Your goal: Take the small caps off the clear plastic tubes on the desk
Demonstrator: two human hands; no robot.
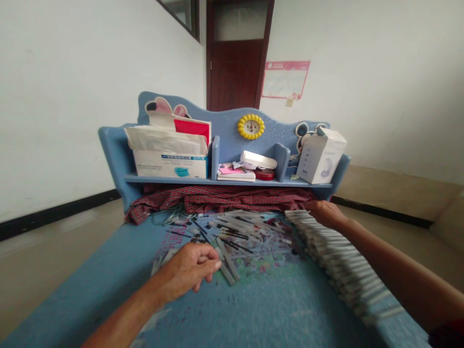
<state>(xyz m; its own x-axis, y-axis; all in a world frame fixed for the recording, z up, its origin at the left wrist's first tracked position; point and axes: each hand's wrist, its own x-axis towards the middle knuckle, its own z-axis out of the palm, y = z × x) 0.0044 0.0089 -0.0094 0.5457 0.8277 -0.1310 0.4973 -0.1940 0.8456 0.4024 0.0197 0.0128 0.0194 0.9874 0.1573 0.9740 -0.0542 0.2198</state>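
Note:
My left hand [197, 268] hovers over the blue table with its fingers curled loosely and the thumb near the index finger; I see nothing between them. Just right of its fingertips lie two pale, translucent slim tubes [228, 263]. At the far end of a long stacked row of pale, pen-like sticks [337, 256], my right hand [326, 213] has its fingers closed at the row's top. What those fingers hold, if anything, is too small to make out. Beyond my left hand spreads a loose pile of pale tubes and thin dark sticks [239, 229].
A blue shelf [166, 179] borders the table's back, bearing a mask box [170, 164], a white box [321, 157], papers [235, 174] and a red round tin [264, 174]. A yellow flower-shaped clock [251, 126] is on its backboard. Checked cloth [224, 197] lies bunched beneath.

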